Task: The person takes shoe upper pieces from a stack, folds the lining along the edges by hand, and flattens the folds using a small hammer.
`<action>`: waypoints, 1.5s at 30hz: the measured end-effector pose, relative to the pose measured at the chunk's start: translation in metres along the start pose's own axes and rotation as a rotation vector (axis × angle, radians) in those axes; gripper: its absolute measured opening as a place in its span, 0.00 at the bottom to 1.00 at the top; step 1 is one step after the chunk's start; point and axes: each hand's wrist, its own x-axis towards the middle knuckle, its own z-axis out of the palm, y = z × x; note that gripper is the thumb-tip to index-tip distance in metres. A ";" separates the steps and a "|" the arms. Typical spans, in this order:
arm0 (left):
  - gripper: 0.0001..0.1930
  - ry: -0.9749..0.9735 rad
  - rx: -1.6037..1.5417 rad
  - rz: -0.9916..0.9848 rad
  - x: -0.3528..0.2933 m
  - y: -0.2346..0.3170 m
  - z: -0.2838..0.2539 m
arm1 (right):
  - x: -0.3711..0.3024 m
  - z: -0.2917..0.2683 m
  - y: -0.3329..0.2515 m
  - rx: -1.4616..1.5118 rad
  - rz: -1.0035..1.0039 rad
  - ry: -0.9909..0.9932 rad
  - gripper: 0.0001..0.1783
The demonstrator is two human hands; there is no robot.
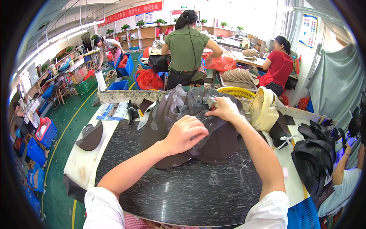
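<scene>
Workshop benches and shelves fill the background at twelve o'clock, where other people work. On the dark surface (190, 191) a heap of grey cut pieces (183, 114) lies centre. Left hand (187, 133) is curled down on the heap, pinning it; right hand (223, 108) pinches one piece at one o'clock, seemingly to peel it free.

Green floor (72, 114), wall shelves (143, 36) w/ plants, bright windows.
</scene>
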 end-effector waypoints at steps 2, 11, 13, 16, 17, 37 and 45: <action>0.08 0.008 0.036 -0.091 0.000 -0.002 0.009 | 0.002 -0.006 0.003 0.045 -0.039 -0.044 0.26; 0.08 0.152 0.239 -0.131 0.011 -0.021 0.058 | 0.007 -0.001 0.015 0.094 -0.010 -0.099 0.28; 0.07 0.127 0.256 0.029 -0.001 -0.014 0.047 | 0.003 0.005 0.006 0.092 0.007 -0.090 0.28; 0.07 0.140 0.206 0.109 -0.012 0.006 0.037 | 0.003 0.007 0.005 0.114 -0.010 -0.105 0.28; 0.08 0.109 0.219 0.120 -0.017 0.005 0.034 | 0.003 0.006 0.005 0.119 -0.035 -0.103 0.28; 0.09 0.175 0.162 0.088 -0.019 0.004 0.043 | -0.027 -0.033 -0.029 -0.008 -0.283 -0.261 0.11; 0.10 0.202 -0.064 0.340 -0.038 0.078 -0.014 | -0.041 -0.025 -0.027 -0.150 -0.266 -0.166 0.09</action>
